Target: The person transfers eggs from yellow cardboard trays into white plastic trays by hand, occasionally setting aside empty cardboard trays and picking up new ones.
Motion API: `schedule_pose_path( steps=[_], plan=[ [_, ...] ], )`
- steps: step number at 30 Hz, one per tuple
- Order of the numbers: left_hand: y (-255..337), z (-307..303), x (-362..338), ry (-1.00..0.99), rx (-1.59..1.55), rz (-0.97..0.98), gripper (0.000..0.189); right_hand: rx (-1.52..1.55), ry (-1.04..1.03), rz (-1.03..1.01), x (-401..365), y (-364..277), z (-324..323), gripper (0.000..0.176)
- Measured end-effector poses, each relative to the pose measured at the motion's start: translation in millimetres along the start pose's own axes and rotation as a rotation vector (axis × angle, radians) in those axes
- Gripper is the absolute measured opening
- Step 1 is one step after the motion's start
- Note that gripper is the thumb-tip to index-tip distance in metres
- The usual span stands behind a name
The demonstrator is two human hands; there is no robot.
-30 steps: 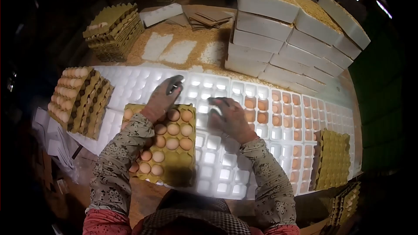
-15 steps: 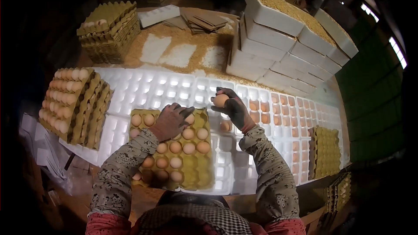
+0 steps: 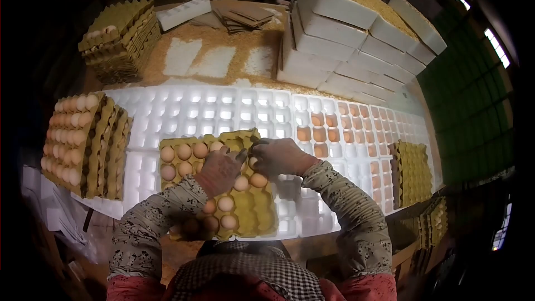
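Note:
A yellow-brown egg tray [image 3: 251, 212] partly filled with eggs lies in front of me, on white foam trays [image 3: 209, 106] with square pockets. My left hand [image 3: 220, 170] rests over the middle of the egg tray, its fingertips among the eggs in the upper rows. Beside it, at the tray's upper right edge, my right hand [image 3: 276, 157] has its fingers curled round a pale egg [image 3: 253, 162]. What my left fingers hold, if anything, is hidden. Brown eggs [image 3: 317, 120] sit in pockets of the foam trays to the right.
Tilted trays full of eggs [image 3: 69, 139] stand at the left. Behind are a stack of egg trays [image 3: 120, 44], flat cardboard pieces [image 3: 242, 17] and stacked white foam boxes [image 3: 334, 39] topped with grain-like filling. Another yellow-brown tray stack [image 3: 415, 173] stands at the right.
My right hand has moved down and left from the foam tray to the egg tray; the egg it held is gone from above the foam pockets. My left hand has shifted slightly down. The view has shifted.

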State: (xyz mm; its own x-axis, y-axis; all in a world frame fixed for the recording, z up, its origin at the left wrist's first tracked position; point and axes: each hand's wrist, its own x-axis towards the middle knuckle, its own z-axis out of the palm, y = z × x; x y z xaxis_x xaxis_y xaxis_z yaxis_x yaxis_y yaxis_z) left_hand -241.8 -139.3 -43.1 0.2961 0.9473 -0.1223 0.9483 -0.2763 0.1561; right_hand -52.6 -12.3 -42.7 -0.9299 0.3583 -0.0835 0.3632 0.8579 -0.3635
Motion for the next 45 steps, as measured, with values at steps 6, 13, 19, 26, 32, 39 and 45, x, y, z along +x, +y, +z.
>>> schedule_pose_path(
  steps=[6,13,19,26,32,39,45],
  plan=[
    [-25.7,-26.8,-8.4,0.236,-0.742,-0.233,0.047,0.012,0.051,0.039,-16.7,-17.4,-32.4,0.037],
    [-38.5,-24.0,-13.6,0.414,-1.155,-0.253,0.048,0.027,-0.257,0.047,23.2,-11.6,-28.3,0.030],
    [-59.1,-21.8,-39.7,0.481,-1.320,-0.374,0.049,0.450,0.063,0.041,-9.9,2.8,-16.8,0.052],
    [-73.2,-28.5,-8.5,0.492,-1.540,-0.265,0.048,-0.159,-0.012,0.069,-15.6,-60.8,11.2,0.039],
    [-39.1,-54.8,59.3,0.372,-1.413,-0.222,0.043,0.089,0.283,-0.026,-43.6,-5.2,-21.1,0.027],
    [2.8,-10.6,190.9,0.295,-0.277,-0.003,0.029,0.817,0.757,0.719,-38.5,171.3,-38.8,0.036],
    [32.0,-4.6,253.4,0.323,-0.586,-0.110,0.033,0.503,0.702,0.643,-19.2,221.4,-31.5,0.035]
  ],
)
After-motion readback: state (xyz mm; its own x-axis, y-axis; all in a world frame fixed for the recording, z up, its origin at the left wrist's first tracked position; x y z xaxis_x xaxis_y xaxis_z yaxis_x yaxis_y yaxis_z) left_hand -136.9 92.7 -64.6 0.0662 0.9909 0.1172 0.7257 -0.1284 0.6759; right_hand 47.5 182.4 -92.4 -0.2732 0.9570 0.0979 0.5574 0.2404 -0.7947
